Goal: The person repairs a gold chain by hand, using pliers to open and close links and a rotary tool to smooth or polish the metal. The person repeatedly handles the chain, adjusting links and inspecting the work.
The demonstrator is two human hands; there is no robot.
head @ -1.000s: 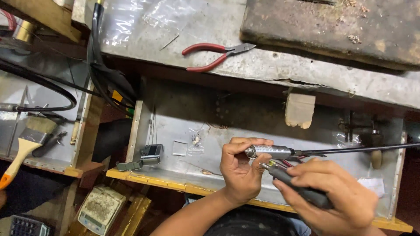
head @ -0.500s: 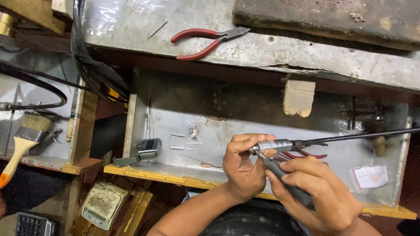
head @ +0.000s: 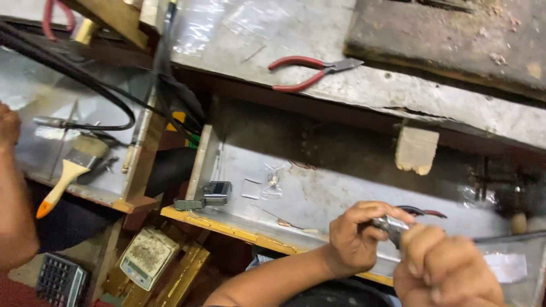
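At five o'clock the right hand (head: 443,270) is clenched over a small metal fitting (head: 388,223), which the left hand (head: 358,239) pinches from the other side. A black cable (head: 506,237) leaves toward three o'clock. Beyond lies a scuffed metal tray (head: 318,187). At twelve o'clock red-handled pliers (head: 310,71) rest on the worn shelf (head: 409,94). At nine o'clock, a paintbrush (head: 68,170) and another person's arm (head: 14,193).
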